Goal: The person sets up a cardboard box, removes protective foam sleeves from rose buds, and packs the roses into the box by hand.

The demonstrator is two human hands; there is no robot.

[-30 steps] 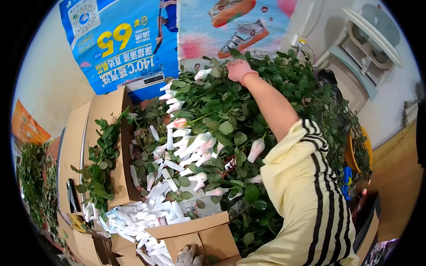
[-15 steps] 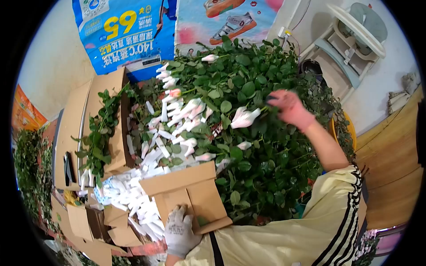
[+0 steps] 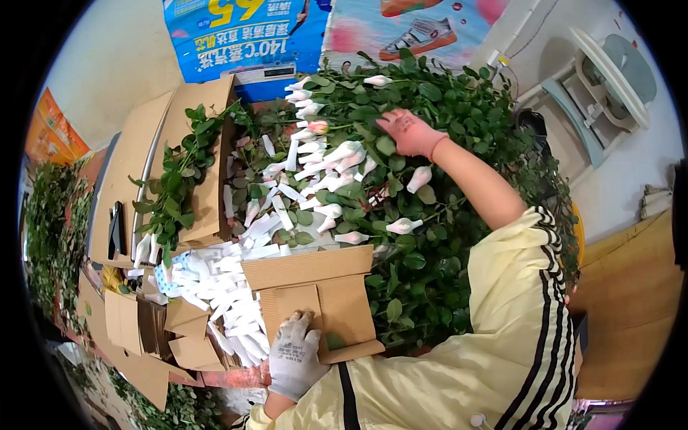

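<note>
My left hand (image 3: 295, 358), in a grey-white glove, lies with its fingers over the lower part of a folded corrugated cardboard piece (image 3: 347, 304). My right hand (image 3: 412, 134), in a pink glove, is above the heap of leafy rose stems (image 3: 423, 258), fingers stretched toward the left. Just left of its fingertips is a peach-coloured rose (image 3: 317, 127); the fingertips are partly lost among leaves. Below this hand lie a white-sleeved rose (image 3: 419, 179) and another sleeved rose (image 3: 403, 226). More sleeved roses (image 3: 342, 154) are bunched left of the heap.
Loose white sleeves (image 3: 229, 301) are piled left of the cardboard. An open cardboard box (image 3: 193, 143) stands behind, with rose stems (image 3: 175, 183) over its edge and a black stapler-like tool (image 3: 116, 229) on it. A high chair (image 3: 595, 100) stands at the back right.
My right hand has moved left and away across the stems, from beside the sleeved roses toward the peach rose. Those two roses now lie apart. My left hand stays on the cardboard; the view has shifted.
</note>
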